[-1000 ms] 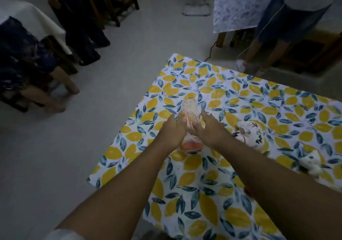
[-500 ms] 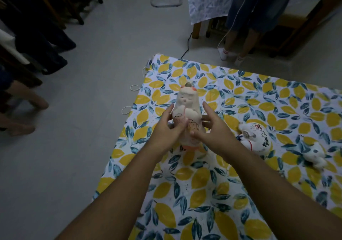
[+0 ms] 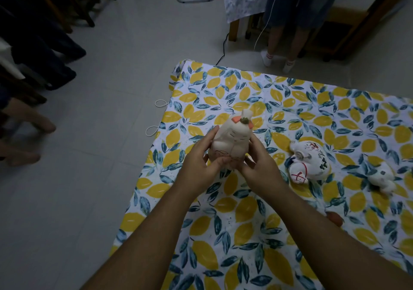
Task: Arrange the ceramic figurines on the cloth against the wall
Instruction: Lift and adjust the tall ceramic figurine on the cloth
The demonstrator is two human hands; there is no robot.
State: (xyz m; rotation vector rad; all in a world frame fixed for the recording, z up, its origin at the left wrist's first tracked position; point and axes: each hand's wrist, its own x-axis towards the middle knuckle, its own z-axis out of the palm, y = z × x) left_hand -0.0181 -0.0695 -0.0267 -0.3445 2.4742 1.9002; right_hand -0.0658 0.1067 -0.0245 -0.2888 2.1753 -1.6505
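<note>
A tall white ceramic figurine (image 3: 232, 139) with orange ears and a small green knob on its head is held above the lemon-print cloth (image 3: 245, 234). My left hand (image 3: 201, 167) grips its left side and my right hand (image 3: 260, 167) its right side, fingers meeting under its base. A rounded white figurine (image 3: 309, 159) painted with red and black marks lies on the cloth to the right. Further right lies a small white figurine (image 3: 381, 177).
The cloth lies on a pale tiled floor (image 3: 78, 178). A person's legs in white socks (image 3: 279, 50) stand beyond the cloth's far edge beside a wooden table (image 3: 335, 21). More feet (image 3: 26, 137) and dark chair legs are at the left. A black cable (image 3: 222, 53) runs toward the cloth.
Both hands have lifted the tall figurine off the cloth and tipped it, so its head now points away. The view has shifted, showing more of the cloth's left edge.
</note>
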